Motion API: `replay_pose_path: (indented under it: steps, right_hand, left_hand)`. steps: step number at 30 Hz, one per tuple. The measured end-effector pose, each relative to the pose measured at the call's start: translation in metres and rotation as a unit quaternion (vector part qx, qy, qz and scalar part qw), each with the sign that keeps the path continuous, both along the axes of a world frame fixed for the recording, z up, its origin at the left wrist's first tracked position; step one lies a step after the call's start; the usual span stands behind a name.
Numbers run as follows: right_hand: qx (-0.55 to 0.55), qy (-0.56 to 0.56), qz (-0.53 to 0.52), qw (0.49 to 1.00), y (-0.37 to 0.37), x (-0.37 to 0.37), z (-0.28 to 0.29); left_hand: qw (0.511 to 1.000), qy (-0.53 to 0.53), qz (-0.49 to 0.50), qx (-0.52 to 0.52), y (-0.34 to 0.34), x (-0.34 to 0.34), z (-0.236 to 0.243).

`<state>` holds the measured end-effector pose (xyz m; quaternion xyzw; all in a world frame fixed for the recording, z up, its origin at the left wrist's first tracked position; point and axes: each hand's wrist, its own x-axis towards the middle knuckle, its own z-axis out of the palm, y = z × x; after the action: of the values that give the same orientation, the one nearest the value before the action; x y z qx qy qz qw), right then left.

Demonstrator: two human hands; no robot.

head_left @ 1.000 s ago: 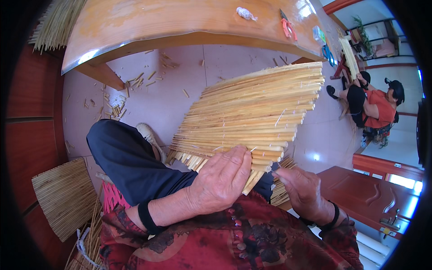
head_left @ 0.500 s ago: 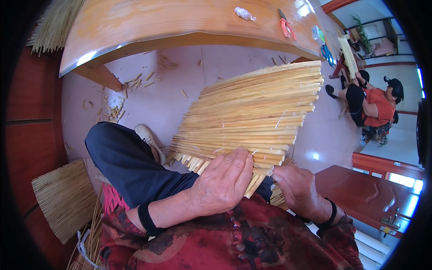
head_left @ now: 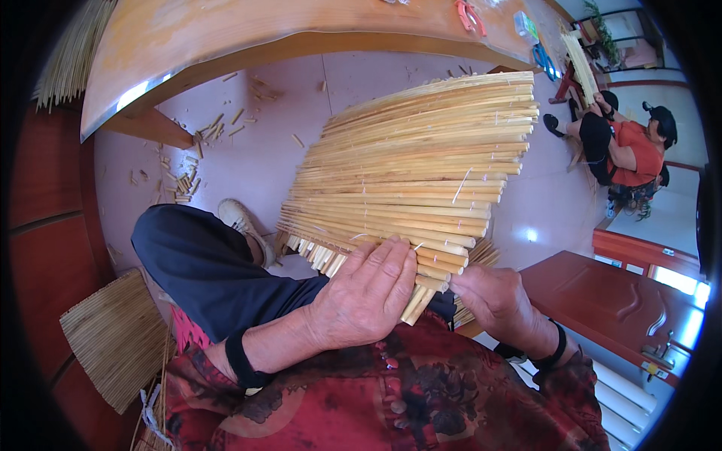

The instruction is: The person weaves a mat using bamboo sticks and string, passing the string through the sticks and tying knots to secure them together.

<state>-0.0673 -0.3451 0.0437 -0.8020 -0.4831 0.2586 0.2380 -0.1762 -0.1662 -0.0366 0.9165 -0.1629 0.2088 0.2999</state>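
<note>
Yellow mat (head_left: 406, 161), sticks (head_left: 421, 201) running sideways, left hand (head_left: 365, 292) gripping near edge, right hand (head_left: 494, 302) bunched, hold unclear

I'm looking around, and not one word or number is readable from here! On the table (head_left: 226, 24), a small clear box (head_left: 526, 28) shows a green patch, any print too tiny for me. Off to my right, the red-brown door (head_left: 590, 301) carries a little yellow-and-white sticker (head_left: 654, 370) near its handle (head_left: 660, 350), also too small to read.
</note>
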Motion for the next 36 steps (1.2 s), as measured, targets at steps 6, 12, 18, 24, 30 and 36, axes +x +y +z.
replay_pose_path:
  steps: [6, 12, 18, 24, 30, 36]
  right_hand:
    - [0.050, 0.042, -0.034, 0.997, 0.016, -0.002, -0.003]
    - [0.121, 0.043, -0.027, 0.991, 0.039, -0.001, 0.000]
    - [0.136, 0.013, -0.041, 0.990, 0.041, 0.001, -0.002]
    - [0.149, 0.033, -0.101, 0.983, 0.032, -0.002, -0.006]
    - [0.112, 0.045, -0.082, 0.989, 0.021, 0.003, 0.000]
    - [0.062, 0.094, -0.121, 0.986, 0.002, -0.004, -0.015]
  left_hand:
    - [0.997, 0.034, 0.042, -0.060, 0.004, 0.005, 0.015]
    - [0.983, 0.016, 0.132, -0.128, 0.016, 0.006, 0.016]
    - [0.981, -0.010, 0.175, -0.086, 0.014, 0.014, 0.013]
    - [0.984, -0.005, 0.162, -0.069, 0.011, 0.023, 0.011]
    - [0.988, -0.035, 0.137, -0.061, 0.009, 0.025, 0.014]
    - [0.995, -0.036, 0.084, -0.027, 0.004, 0.019, 0.003]
